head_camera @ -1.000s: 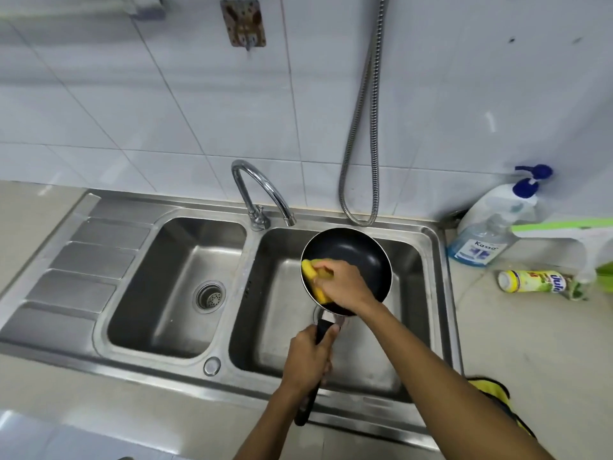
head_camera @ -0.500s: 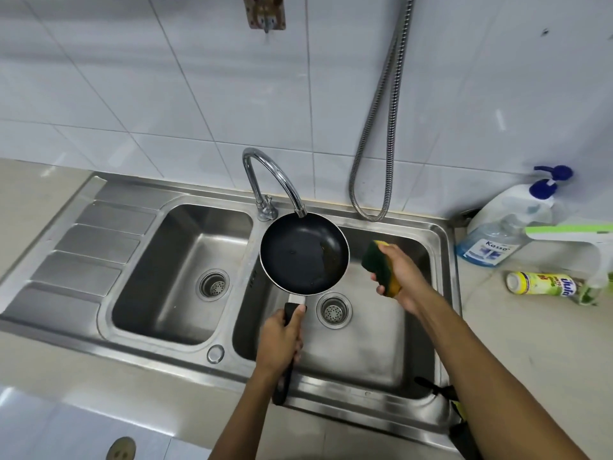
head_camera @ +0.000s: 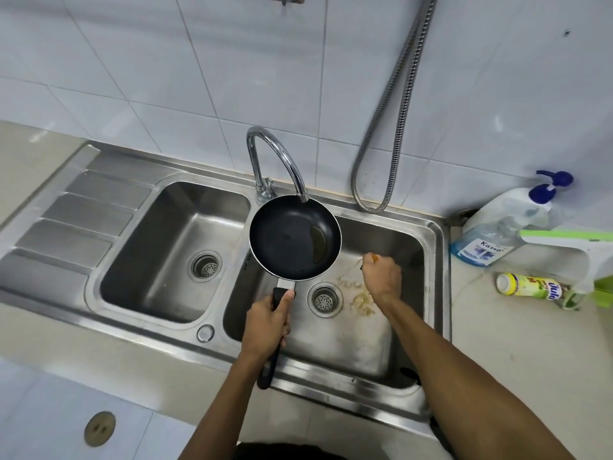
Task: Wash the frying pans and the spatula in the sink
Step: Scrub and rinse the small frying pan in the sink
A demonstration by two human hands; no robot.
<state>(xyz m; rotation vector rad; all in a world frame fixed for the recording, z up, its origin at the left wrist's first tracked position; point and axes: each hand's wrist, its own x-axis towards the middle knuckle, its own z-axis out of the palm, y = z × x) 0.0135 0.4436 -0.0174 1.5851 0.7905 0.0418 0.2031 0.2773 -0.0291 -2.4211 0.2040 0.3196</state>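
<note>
A small black frying pan (head_camera: 293,239) hangs over the right basin (head_camera: 408,244) of the steel sink, its far rim just under the tap spout (head_camera: 282,161). A patch of oily liquid lies on its right side. My left hand (head_camera: 267,322) grips the pan's black handle. To the right of the pan, low in the basin, my right hand (head_camera: 381,278) is curled round the sponge (head_camera: 374,258); only a small yellow-orange tip shows. Yellowish foam lies on the basin floor beside the drain (head_camera: 324,299). No spatula or second pan is in view.
The left basin (head_camera: 172,250) and ribbed drainboard (head_camera: 76,224) lie to the left. A metal shower hose (head_camera: 384,134) hangs on the tiled wall. On the right counter stand blue-capped soap bottles (head_camera: 504,227), a lying yellow-green bottle (head_camera: 534,287) and a green-and-white tool (head_camera: 577,244).
My right hand left the pan, swung right with the sponge and dropped low into the right basin. My left hand carried the pan left and back, under the spout.
</note>
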